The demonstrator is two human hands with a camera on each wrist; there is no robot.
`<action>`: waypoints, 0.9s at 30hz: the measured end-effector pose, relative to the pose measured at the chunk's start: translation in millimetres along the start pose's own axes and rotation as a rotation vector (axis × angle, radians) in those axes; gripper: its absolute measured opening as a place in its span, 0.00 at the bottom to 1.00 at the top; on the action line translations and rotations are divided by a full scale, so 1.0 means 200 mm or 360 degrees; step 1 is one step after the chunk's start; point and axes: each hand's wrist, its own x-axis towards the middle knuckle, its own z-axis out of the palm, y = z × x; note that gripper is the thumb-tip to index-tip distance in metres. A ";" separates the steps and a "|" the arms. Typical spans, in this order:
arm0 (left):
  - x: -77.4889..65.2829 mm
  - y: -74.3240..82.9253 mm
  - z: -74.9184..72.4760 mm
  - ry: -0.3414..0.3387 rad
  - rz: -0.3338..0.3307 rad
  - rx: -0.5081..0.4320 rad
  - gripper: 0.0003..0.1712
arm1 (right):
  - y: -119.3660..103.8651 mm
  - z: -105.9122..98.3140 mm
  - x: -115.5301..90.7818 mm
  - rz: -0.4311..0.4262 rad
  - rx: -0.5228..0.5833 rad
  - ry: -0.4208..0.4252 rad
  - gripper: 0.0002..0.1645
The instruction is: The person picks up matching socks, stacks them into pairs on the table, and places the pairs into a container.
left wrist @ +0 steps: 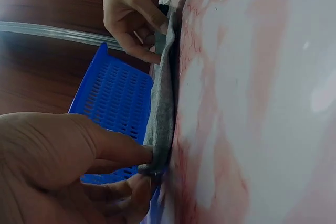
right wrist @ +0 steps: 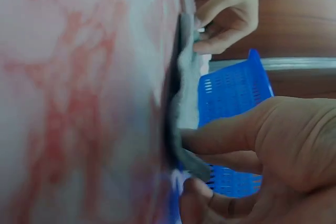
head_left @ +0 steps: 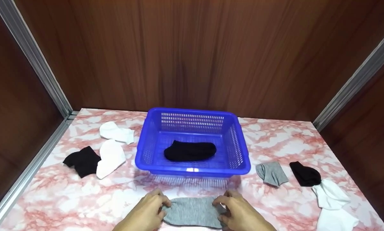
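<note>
Sock (head_left: 192, 211): grey, stretched crosswise between your two hands, on your side of the basket; you cannot tell whether its whole underside touches the table (head_left: 67, 199).
Left hand (head_left: 148, 210): your thumb and fingers pinch the sock's left end.
Right hand (head_left: 241, 210): your thumb and fingers pinch its right end.
Basket (head_left: 166, 168): blue, upright on the table, just beyond your hands; a long black sock (head_left: 190, 151) lies inside, on the floor.
Table, your left: crumpled black sock (head_left: 83, 160) against a near white sock (head_left: 111, 158); far white sock (head_left: 116, 132) behind.
Table, your right: folded grey sock (head_left: 272, 173) near the basket's corner, then folded black sock (head_left: 305, 174) and two white socks (head_left: 331, 194).
</note>
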 end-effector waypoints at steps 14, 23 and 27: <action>0.04 0.05 0.05 -0.0132 0.0080 -0.0047 0.15 | -0.02 0.00 0.02 -0.0214 -0.0069 -0.0100 0.16; 0.03 0.04 0.06 -0.0042 0.0147 0.0039 0.18 | -0.02 -0.01 0.01 -0.0185 -0.0060 -0.0083 0.20; 0.03 0.05 0.06 -0.0045 0.0171 0.0104 0.17 | -0.03 -0.02 0.01 -0.0156 -0.0097 -0.0113 0.21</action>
